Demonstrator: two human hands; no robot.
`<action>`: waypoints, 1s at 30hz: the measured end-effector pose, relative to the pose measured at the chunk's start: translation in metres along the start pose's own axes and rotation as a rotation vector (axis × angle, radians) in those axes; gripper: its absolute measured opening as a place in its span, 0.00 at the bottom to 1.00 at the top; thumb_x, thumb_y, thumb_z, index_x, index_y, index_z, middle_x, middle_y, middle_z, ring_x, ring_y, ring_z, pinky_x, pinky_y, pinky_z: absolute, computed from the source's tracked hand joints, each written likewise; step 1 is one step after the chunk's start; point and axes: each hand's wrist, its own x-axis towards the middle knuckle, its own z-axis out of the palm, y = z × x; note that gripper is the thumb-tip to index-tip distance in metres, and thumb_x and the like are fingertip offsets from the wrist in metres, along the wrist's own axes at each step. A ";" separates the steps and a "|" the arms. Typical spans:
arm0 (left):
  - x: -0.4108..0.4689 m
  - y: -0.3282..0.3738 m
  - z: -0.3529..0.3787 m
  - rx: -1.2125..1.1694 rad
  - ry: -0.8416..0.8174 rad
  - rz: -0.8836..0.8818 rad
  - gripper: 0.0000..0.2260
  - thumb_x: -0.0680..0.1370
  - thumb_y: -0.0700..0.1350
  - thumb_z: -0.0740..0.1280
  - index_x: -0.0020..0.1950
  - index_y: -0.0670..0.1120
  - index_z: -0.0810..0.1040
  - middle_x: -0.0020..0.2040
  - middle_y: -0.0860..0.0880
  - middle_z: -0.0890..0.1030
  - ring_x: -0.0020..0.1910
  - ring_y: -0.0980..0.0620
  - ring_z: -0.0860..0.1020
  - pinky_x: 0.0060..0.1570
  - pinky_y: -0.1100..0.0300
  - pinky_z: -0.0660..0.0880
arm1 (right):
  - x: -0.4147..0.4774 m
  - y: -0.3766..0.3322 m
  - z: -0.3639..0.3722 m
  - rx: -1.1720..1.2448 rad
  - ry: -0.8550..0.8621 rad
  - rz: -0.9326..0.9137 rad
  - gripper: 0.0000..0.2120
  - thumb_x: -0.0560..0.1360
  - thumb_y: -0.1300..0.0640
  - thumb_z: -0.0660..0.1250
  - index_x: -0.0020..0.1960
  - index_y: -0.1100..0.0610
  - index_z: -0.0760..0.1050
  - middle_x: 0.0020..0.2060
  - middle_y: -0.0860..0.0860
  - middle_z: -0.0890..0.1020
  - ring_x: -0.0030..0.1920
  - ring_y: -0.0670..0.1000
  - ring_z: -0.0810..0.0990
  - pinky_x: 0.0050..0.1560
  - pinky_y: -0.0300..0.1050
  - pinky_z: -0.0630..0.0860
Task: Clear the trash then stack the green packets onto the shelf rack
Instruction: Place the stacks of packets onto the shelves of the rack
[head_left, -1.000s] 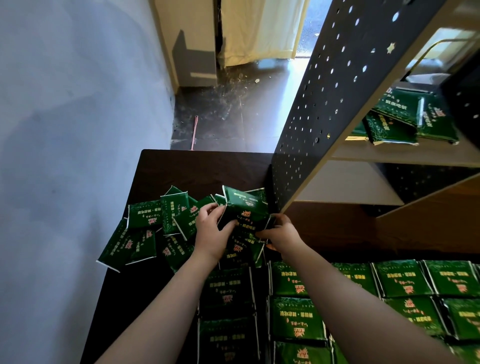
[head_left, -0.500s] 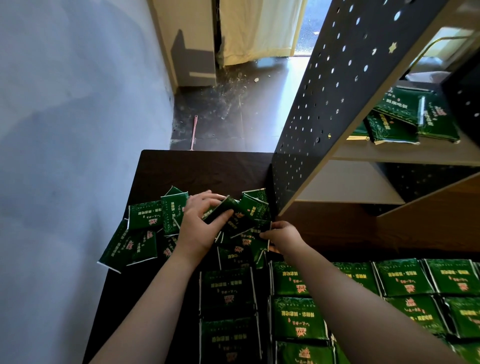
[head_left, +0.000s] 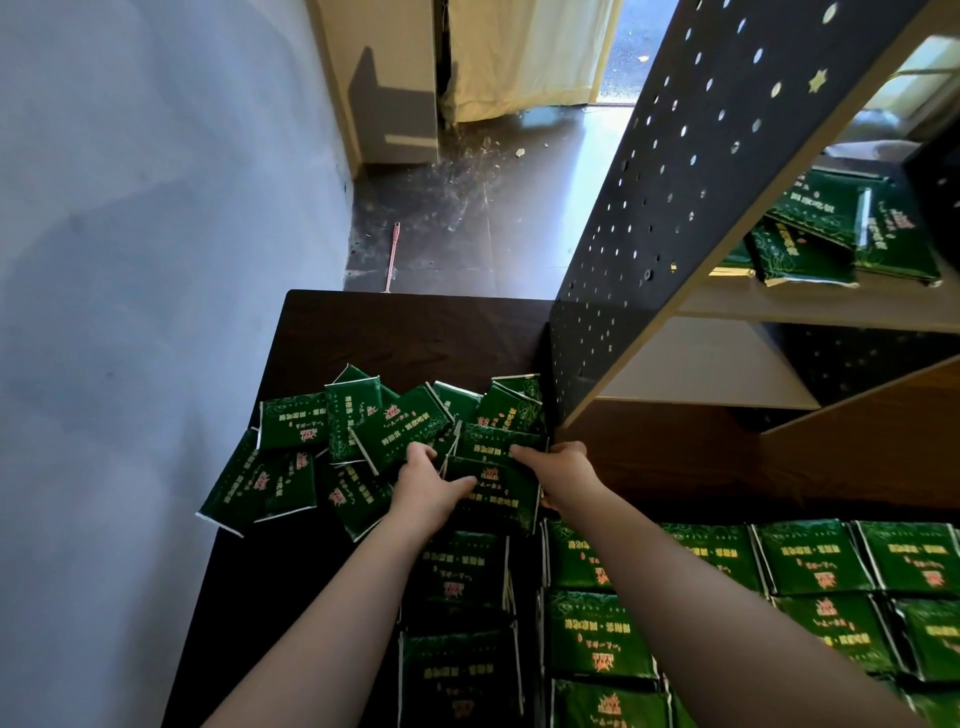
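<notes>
A loose heap of green packets lies on the dark table near its far left part. Between my two hands sits a small stack of green packets. My left hand grips its left side, thumb on top. My right hand grips its right side, fingers curled over the top edge. Neat rows of green packets cover the table near me. The shelf rack stands at the right, with a few green packets on an upper shelf.
The rack's black perforated side panel rises just beyond my right hand. A pale wall runs along the table's left edge. Beyond the table lies dark floor with scattered debris and a thin pink stick.
My left hand has pulled back from the heap towards me and now grips the stack together with my right hand. A packet it was handling lies on the heap.
</notes>
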 end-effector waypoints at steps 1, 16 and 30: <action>0.001 0.002 0.000 -0.044 -0.027 -0.015 0.29 0.72 0.50 0.77 0.63 0.47 0.64 0.58 0.44 0.75 0.55 0.45 0.78 0.53 0.51 0.77 | 0.001 0.002 0.001 -0.026 0.002 -0.008 0.38 0.65 0.47 0.81 0.64 0.59 0.63 0.54 0.57 0.79 0.53 0.58 0.82 0.54 0.59 0.81; -0.011 0.034 -0.015 -0.478 -0.034 0.156 0.24 0.70 0.39 0.78 0.62 0.50 0.75 0.58 0.47 0.78 0.54 0.48 0.80 0.53 0.47 0.81 | -0.012 -0.012 -0.007 0.128 -0.257 -0.139 0.39 0.56 0.53 0.84 0.65 0.56 0.74 0.52 0.52 0.86 0.52 0.55 0.85 0.54 0.58 0.82; 0.003 0.043 -0.011 -0.406 0.102 -0.032 0.38 0.73 0.47 0.76 0.76 0.47 0.57 0.65 0.45 0.71 0.60 0.45 0.74 0.56 0.52 0.73 | -0.007 -0.011 0.020 0.496 -0.015 -0.145 0.17 0.72 0.58 0.76 0.60 0.54 0.78 0.50 0.52 0.86 0.51 0.56 0.85 0.55 0.58 0.81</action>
